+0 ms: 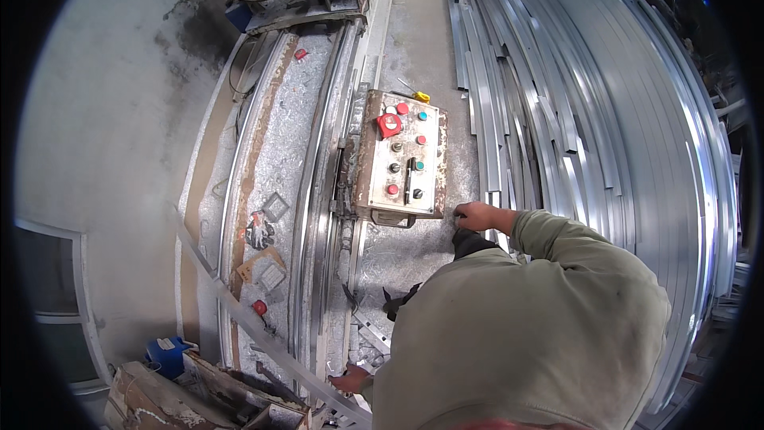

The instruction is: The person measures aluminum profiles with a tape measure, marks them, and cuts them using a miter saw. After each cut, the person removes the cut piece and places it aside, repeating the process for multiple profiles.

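My right hand (477,216) reaches forward out of an olive sleeve. Its fingers are bent and rest on the shaving-covered surface, just off the lower right corner of a rusty control box (400,161) that carries red, green and black buttons. The cut ends of aluminium profiles (495,195) lie right beside that hand. I cannot make out whether it grips anything. My left hand (351,382) is low at my side, closed on a long metal bar (239,310) that runs diagonally up to the left. My torso hides most of that arm.
A long machine bed with curved rails (318,191) runs away from me, littered with metal chips, small red caps and plates. A large stack of aluminium profiles (605,111) fills the right side. A blue container (165,353) and a worn box sit at lower left.
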Action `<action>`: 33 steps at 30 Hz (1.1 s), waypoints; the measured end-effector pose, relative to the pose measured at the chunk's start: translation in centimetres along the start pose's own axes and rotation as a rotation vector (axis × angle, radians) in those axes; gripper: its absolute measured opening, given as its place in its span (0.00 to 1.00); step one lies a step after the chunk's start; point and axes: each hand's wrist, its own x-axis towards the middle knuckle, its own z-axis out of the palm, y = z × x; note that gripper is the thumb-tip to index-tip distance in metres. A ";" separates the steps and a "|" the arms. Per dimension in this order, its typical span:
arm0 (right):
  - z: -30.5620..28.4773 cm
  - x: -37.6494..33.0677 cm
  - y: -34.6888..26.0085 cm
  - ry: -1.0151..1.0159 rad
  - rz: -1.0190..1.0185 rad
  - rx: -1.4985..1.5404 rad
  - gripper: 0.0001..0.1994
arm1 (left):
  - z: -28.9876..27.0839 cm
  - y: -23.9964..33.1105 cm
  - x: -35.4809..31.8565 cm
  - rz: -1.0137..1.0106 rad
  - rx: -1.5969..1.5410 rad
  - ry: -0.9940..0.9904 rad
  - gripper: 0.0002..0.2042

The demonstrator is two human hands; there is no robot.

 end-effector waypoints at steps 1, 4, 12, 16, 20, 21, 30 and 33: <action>-1.5 0.3 2.0 0.009 -0.018 0.039 0.26 | 1.1 1.6 -0.8 0.106 -0.027 0.041 0.41; -5.5 0.6 8.7 0.030 -0.066 0.091 0.25 | 2.9 12.0 -4.2 0.266 -0.180 0.077 0.40; -17.9 0.8 26.4 0.114 0.192 0.049 0.23 | 2.6 47.2 -16.2 0.713 -0.491 -0.123 0.35; -24.8 3.4 27.6 0.179 0.121 0.116 0.22 | 0.6 61.3 -21.9 0.978 -0.573 -0.262 0.33; -30.4 9.1 27.1 0.178 0.071 0.092 0.23 | 2.2 71.1 -24.8 1.083 -0.631 -0.321 0.32; -32.1 10.6 26.5 0.155 0.041 0.058 0.23 | 3.1 73.1 -25.1 1.099 -0.653 -0.327 0.32; -46.6 24.2 26.4 0.024 0.052 -0.121 0.22 | 13.5 87.1 -22.6 0.979 -0.741 -0.238 0.29; -49.8 25.3 27.7 -0.100 0.081 -0.102 0.24 | 14.5 92.1 -22.2 0.993 -0.765 -0.324 0.29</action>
